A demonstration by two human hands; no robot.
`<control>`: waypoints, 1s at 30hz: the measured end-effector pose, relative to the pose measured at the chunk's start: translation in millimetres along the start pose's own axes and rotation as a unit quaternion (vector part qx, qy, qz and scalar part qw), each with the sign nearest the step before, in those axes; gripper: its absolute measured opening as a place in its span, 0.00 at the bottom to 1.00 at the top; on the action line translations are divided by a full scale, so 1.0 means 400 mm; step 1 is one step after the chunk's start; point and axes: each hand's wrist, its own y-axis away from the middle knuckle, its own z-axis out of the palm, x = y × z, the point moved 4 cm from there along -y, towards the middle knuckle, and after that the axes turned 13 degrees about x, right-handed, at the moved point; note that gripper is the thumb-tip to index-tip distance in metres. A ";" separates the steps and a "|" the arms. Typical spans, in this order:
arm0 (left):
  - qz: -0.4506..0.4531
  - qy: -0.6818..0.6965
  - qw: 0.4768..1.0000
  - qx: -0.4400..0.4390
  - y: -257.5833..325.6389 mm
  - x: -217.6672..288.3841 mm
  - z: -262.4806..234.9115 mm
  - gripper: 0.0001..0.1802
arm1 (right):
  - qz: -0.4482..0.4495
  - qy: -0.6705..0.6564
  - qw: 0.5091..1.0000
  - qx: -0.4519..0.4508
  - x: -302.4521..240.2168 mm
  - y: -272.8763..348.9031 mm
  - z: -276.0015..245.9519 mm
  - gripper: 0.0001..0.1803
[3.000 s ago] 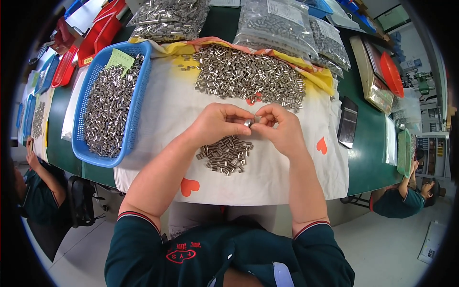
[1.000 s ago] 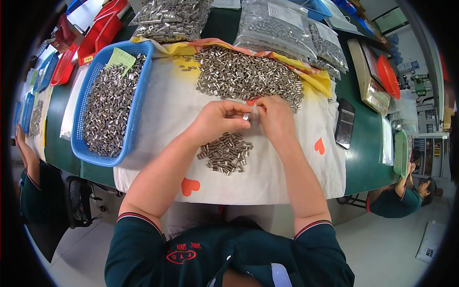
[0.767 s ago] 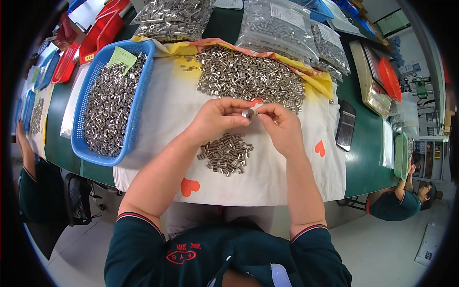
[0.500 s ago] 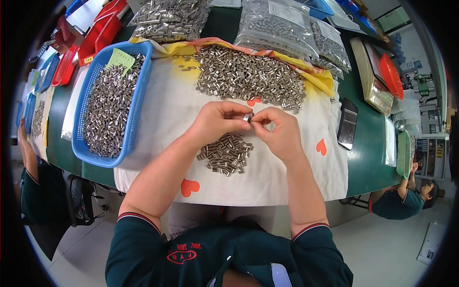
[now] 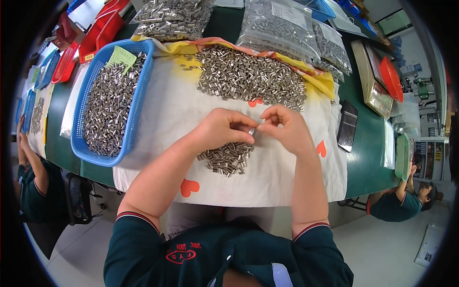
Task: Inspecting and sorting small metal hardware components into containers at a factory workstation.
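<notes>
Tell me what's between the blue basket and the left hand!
White cloth is all that lies between the blue basket and the left hand, in the head view.

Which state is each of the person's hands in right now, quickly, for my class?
Left hand: closed, holding a small silvery metal piece.
Right hand: fingers curled near that piece; whether they grip anything cannot be told.
</notes>
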 end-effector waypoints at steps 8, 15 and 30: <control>0.016 0.003 0.999 -0.028 0.000 0.007 0.008 0.17 | -0.254 0.313 0.908 0.117 0.000 -0.083 0.051 0.04; -0.021 0.147 0.989 0.004 -0.010 0.002 -0.014 0.16 | -0.156 0.181 0.962 0.132 0.005 -0.052 0.036 0.03; -0.006 0.100 0.993 0.066 -0.011 -0.003 -0.012 0.16 | -0.280 0.161 0.934 0.152 -0.069 0.049 0.042 0.05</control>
